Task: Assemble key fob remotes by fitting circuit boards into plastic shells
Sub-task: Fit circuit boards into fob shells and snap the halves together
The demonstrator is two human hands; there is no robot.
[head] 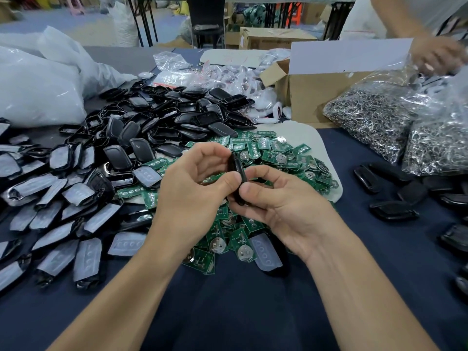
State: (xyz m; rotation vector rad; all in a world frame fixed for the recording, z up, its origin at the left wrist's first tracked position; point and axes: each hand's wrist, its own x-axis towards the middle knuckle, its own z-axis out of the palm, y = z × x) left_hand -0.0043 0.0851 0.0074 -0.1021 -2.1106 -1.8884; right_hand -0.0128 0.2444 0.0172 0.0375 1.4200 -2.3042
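A black key fob shell [237,173] is held edge-on above the heap of green circuit boards [276,158], pinched between both hands. The left hand [192,188] is clamped on it by thumb and curled fingers; the right hand [281,201] is closed on its lower end.

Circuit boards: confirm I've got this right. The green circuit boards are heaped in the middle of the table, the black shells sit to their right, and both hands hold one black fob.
One error: in the head view the black shells are heaped left of the green circuit boards, not right. Both the left hand and right hand do hold one black fob.
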